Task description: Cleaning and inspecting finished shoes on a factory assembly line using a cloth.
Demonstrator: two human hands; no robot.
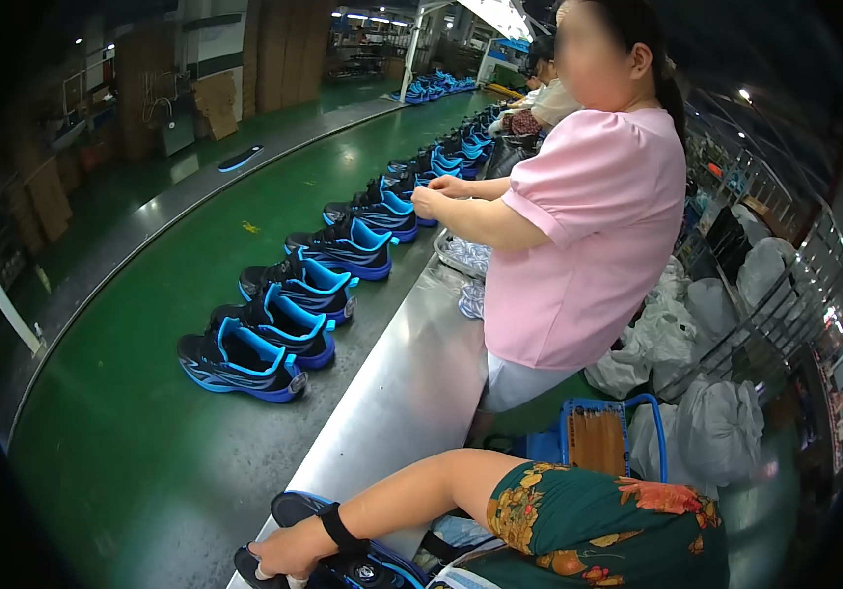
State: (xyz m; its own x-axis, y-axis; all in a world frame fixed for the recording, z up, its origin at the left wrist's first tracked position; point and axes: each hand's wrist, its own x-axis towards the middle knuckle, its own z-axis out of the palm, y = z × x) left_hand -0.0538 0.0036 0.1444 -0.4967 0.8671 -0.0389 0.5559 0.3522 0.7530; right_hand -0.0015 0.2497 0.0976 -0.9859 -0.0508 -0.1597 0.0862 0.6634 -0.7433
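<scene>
Green surface [136,344] carries row of black-and-blue shoes [367,260] alongside metal bench [392,393]; co-worker in pink [588,236] beyond. Right hand [289,552], black band [343,527] round wrist, grips dark piece [254,571] at bench's near end, beside partly visible shoe [367,571]. Left hand's state cannot be told.

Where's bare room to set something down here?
Metal ledge: bare between the right forearm and the pink-shirted co-worker. Green surface: mostly open between the shoe row and the curved rail. Crowded: along the shoe row, by the co-worker's tray, and around the right hand at the near shoe.
</scene>
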